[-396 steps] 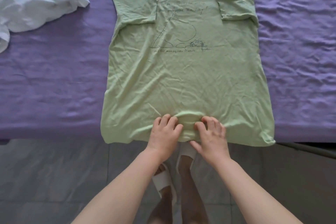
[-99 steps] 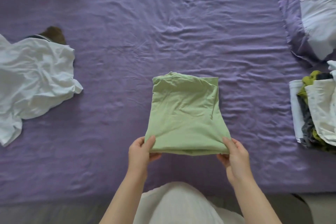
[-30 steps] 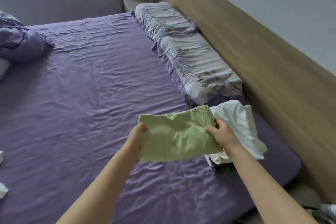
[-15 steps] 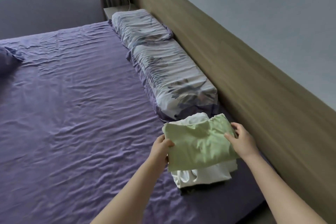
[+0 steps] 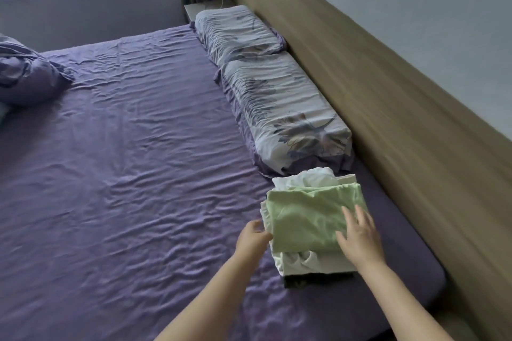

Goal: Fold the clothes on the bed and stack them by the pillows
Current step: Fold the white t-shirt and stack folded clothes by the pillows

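The folded light green T-shirt (image 5: 304, 216) lies on top of a stack of folded clothes (image 5: 307, 261) with white and dark layers, on the purple bed (image 5: 133, 180) just in front of the nearer pillow (image 5: 285, 116). My right hand (image 5: 360, 235) rests flat on the shirt's right side, fingers straight. At the shirt's left edge, my left hand (image 5: 253, 238) touches the stack with loosely curled fingers; I cannot tell whether it pinches the cloth.
A second pillow (image 5: 235, 30) lies farther along the wooden headboard (image 5: 388, 108). A bunched purple duvet (image 5: 25, 75) sits at the far left of the bed. A nightstand (image 5: 207, 7) with a charger cable stands by the curtain.
The green shirt has come down onto the stack. My right hand has let go of its edge and now lies flat on top; my left hand stays at its left edge.
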Demonstrator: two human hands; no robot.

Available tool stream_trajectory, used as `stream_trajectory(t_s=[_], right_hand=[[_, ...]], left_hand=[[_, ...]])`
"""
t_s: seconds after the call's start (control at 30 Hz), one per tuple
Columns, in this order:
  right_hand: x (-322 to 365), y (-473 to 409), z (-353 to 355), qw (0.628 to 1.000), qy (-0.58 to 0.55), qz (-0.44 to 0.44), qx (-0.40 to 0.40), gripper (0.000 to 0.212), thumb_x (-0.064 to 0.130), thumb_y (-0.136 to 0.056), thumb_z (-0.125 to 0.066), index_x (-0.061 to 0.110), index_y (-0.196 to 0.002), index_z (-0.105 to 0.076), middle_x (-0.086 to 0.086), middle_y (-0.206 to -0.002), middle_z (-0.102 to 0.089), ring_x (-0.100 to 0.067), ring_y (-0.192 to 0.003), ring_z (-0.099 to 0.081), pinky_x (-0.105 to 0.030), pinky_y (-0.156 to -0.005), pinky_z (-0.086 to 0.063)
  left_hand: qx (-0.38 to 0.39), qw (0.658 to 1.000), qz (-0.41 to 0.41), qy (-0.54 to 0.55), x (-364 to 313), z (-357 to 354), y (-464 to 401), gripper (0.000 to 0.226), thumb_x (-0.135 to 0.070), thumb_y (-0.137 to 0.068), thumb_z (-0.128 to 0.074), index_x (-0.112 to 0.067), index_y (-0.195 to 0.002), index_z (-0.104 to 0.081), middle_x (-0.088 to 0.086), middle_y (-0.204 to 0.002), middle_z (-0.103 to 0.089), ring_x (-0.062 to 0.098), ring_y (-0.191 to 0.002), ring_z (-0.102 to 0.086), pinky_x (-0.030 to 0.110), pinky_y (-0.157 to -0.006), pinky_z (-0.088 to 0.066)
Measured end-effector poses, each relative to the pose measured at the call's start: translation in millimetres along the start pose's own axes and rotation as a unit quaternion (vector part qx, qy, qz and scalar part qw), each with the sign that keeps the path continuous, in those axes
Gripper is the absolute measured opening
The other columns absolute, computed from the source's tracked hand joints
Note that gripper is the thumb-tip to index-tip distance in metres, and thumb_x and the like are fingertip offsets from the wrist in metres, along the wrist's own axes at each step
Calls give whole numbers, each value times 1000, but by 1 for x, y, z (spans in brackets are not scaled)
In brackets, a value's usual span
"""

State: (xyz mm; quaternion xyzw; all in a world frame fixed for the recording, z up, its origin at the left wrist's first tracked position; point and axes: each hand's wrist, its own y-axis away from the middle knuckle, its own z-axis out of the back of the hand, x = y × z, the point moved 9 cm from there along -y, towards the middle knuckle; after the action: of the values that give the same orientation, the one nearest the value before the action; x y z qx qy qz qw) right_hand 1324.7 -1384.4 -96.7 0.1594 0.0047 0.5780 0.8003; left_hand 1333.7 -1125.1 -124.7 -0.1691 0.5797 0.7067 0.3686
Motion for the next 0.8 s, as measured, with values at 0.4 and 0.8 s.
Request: stream_trajectory(t_s=[0.4, 0.8], right_hand=[[202, 129, -42, 950, 14, 306, 61, 42, 37, -95, -42, 28, -136, -40, 12, -136, -47, -9, -125, -44, -24, -100, -31], [392, 359, -131, 869, 111, 473, 94, 35, 46, -92, -39, 26, -117, -54, 5, -120, -58, -17, -114, -52, -28, -91, -37]], left_hand=[[-89, 973, -14, -211, 85, 133, 106, 36, -40, -83, -53, -31, -117, -61, -9, -114, -66, 12, -105, -62, 26, -85, -49], [-245, 942, 74, -218, 324, 329, 274, 36, -52, -87, -47, -27, -108, -62, -8, -115, -65, 14, -107, -60, 24, -85, -44]])
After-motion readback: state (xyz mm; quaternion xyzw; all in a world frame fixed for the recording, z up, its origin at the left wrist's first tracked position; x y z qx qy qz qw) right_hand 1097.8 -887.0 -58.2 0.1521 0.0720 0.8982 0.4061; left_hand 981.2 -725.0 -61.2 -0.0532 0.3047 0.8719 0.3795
